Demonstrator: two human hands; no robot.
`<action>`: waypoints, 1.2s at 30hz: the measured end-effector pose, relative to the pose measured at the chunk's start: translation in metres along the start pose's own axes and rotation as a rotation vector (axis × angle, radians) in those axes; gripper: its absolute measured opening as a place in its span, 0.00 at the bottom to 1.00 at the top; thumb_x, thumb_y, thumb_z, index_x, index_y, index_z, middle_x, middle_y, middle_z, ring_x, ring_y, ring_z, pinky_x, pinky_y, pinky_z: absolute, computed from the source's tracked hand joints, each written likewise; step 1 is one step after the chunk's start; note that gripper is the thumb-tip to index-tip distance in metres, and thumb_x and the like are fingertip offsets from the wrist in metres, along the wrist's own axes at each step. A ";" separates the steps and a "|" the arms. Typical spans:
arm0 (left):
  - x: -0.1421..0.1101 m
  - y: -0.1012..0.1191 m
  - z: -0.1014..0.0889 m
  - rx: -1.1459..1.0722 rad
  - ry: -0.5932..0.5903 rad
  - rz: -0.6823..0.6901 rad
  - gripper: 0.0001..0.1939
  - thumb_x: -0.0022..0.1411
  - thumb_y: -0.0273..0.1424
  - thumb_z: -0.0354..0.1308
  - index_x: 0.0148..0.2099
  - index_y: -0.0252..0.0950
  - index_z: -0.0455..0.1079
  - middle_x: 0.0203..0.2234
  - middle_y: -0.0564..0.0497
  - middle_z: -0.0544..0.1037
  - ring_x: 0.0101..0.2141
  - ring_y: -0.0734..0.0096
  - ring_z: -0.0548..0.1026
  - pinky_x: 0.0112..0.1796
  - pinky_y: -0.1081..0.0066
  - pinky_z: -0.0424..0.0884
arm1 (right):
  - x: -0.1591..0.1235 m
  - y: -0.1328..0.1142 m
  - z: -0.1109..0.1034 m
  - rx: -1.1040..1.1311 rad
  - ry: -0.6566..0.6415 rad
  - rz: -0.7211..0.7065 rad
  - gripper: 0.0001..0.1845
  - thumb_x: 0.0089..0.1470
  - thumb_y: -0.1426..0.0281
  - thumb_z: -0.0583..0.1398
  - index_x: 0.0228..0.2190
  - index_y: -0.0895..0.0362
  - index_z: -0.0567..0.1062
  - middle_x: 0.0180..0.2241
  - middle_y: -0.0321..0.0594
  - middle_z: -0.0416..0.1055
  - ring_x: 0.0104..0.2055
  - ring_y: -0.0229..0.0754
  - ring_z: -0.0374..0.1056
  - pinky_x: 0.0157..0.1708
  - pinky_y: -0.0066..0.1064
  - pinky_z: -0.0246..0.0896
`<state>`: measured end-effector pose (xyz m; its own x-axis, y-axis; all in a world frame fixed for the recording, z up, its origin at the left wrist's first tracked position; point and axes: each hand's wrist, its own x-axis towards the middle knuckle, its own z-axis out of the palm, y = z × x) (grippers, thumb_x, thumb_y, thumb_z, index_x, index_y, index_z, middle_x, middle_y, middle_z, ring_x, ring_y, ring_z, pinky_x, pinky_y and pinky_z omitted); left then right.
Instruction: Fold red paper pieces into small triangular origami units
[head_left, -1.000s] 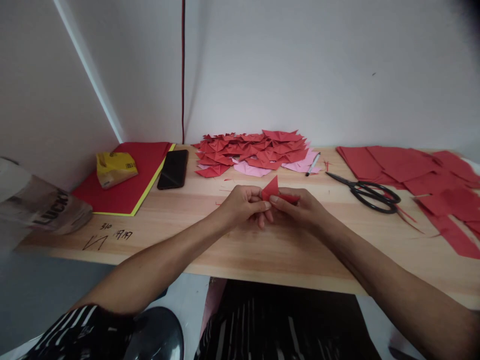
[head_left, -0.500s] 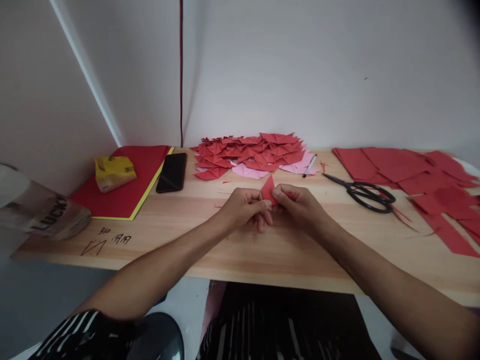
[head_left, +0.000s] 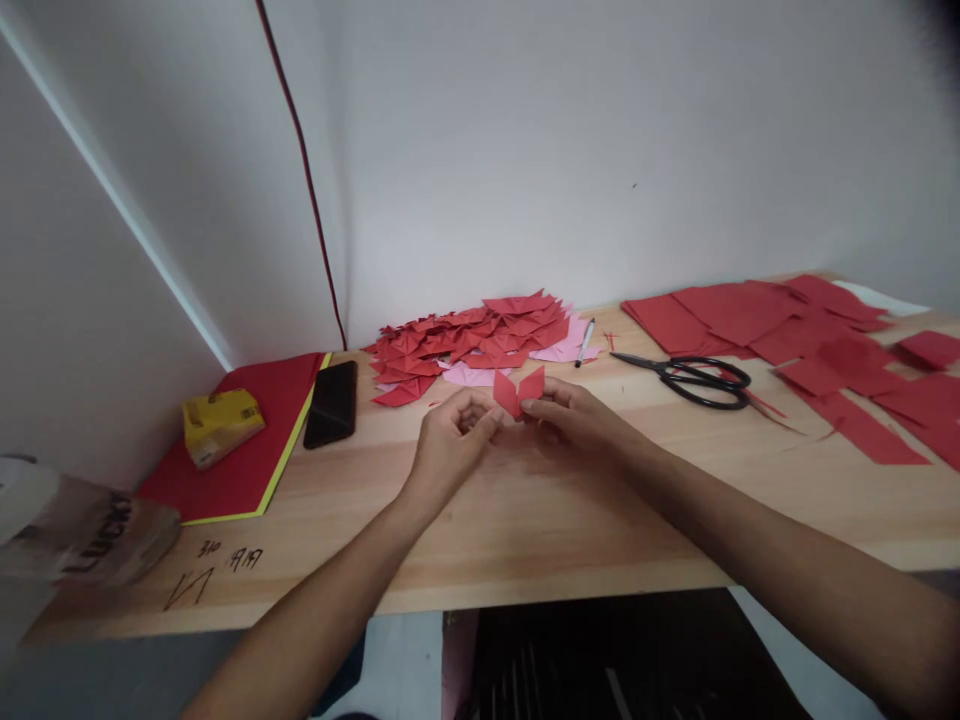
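Observation:
A small folded red paper piece [head_left: 508,392] stands up between my hands, its two pointed flaps spread in a V. My right hand [head_left: 576,412] pinches its right side, thumb in front and fingers behind. At the lower left edge, my left hand [head_left: 459,432] is closed with thumb and fingertips on the paper. Just beyond lies a pile of folded red paper pieces [head_left: 465,340], with pink folded paper [head_left: 476,375] showing underneath.
Black scissors [head_left: 701,382] and a pen [head_left: 585,343] lie to the right, near red paper sheets [head_left: 750,315]. A phone [head_left: 331,404], a yellow packet [head_left: 223,425] on red sheets [head_left: 281,400] and a plastic bottle [head_left: 105,530] are left. A cord [head_left: 307,170] hangs on the wall.
The red paper has gone from a single narrow point to two spread flaps. My left hand has shifted to its left edge. The view has tilted and turned slightly right.

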<state>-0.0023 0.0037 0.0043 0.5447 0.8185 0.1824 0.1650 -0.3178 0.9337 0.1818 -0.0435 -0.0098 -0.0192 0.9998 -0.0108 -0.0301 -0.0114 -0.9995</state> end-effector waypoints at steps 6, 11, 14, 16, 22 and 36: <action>0.004 0.005 -0.011 0.370 0.003 0.390 0.11 0.60 0.30 0.62 0.46 0.39 0.72 0.56 0.45 0.70 0.58 0.60 0.66 0.58 0.58 0.60 | -0.003 -0.007 -0.003 0.065 -0.121 0.059 0.13 0.50 0.60 0.63 0.31 0.58 0.71 0.27 0.34 0.70 0.23 0.32 0.60 0.21 0.25 0.51; 0.004 0.001 -0.009 0.260 0.022 0.274 0.02 0.60 0.29 0.61 0.37 0.37 0.72 0.39 0.49 0.78 0.44 0.66 0.74 0.48 0.66 0.67 | -0.005 -0.013 -0.003 -0.052 -0.109 0.008 0.09 0.52 0.64 0.61 0.31 0.57 0.71 0.26 0.33 0.69 0.24 0.32 0.60 0.22 0.25 0.52; 0.003 0.002 -0.007 0.197 0.026 0.195 0.04 0.58 0.30 0.62 0.36 0.37 0.71 0.33 0.52 0.77 0.37 0.69 0.74 0.42 0.71 0.68 | -0.006 -0.014 -0.002 -0.098 -0.095 -0.026 0.07 0.53 0.66 0.60 0.30 0.57 0.70 0.26 0.33 0.68 0.24 0.32 0.60 0.22 0.25 0.51; 0.002 0.004 -0.006 0.165 0.019 0.170 0.05 0.57 0.29 0.64 0.36 0.36 0.71 0.33 0.52 0.77 0.37 0.70 0.74 0.41 0.72 0.68 | -0.007 -0.015 -0.002 -0.113 -0.081 -0.041 0.07 0.54 0.66 0.60 0.30 0.57 0.70 0.25 0.32 0.67 0.24 0.33 0.60 0.22 0.25 0.51; 0.003 0.005 -0.006 0.132 0.038 0.153 0.04 0.57 0.30 0.64 0.35 0.36 0.74 0.33 0.51 0.79 0.37 0.69 0.75 0.42 0.70 0.69 | -0.007 -0.013 -0.004 -0.084 -0.152 -0.042 0.12 0.57 0.61 0.59 0.31 0.58 0.71 0.27 0.34 0.68 0.26 0.33 0.61 0.26 0.26 0.54; 0.003 0.002 -0.007 0.280 -0.059 0.393 0.06 0.62 0.26 0.60 0.40 0.37 0.77 0.36 0.49 0.80 0.39 0.68 0.76 0.42 0.70 0.70 | -0.008 -0.008 -0.004 -0.229 -0.129 -0.100 0.09 0.58 0.63 0.57 0.32 0.57 0.67 0.26 0.32 0.61 0.26 0.35 0.57 0.25 0.28 0.51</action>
<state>-0.0065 0.0091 0.0086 0.6545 0.5845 0.4795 0.1477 -0.7209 0.6771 0.1867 -0.0512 -0.0015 -0.1554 0.9848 0.0771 0.1880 0.1061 -0.9764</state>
